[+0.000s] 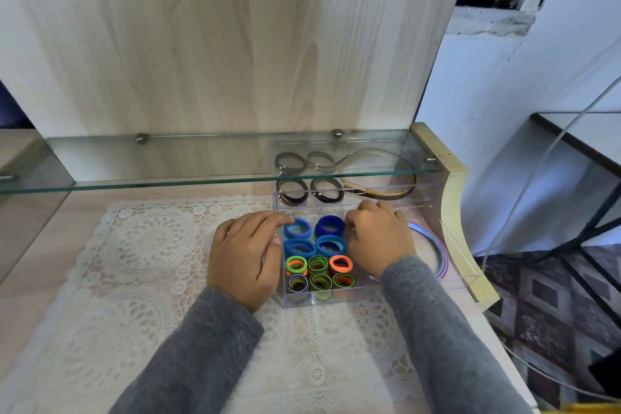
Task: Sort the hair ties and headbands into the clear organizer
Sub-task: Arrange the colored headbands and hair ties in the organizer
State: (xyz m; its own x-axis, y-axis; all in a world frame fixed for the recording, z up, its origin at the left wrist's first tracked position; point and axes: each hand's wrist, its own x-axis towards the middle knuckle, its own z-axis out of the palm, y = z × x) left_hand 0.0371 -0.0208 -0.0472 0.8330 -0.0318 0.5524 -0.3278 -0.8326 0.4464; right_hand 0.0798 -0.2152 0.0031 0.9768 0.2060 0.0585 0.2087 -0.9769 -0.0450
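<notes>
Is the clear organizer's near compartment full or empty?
Full: multicoloured hair ties stand packed side by side in two rows of three.

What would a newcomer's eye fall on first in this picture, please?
Most likely the clear plastic organizer at the right edge of the white lace mat, its front section packed with chunky blue fabric hair ties and smaller orange-and-green elastic ties. The left hand and right hand flank that section. Behind, under the glass shelf, dark hair ties and thin curved headbands lie in its rear section.

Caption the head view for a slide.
Left hand and right hand at a clear organizer of colored hair ties on a lace mat.
</notes>
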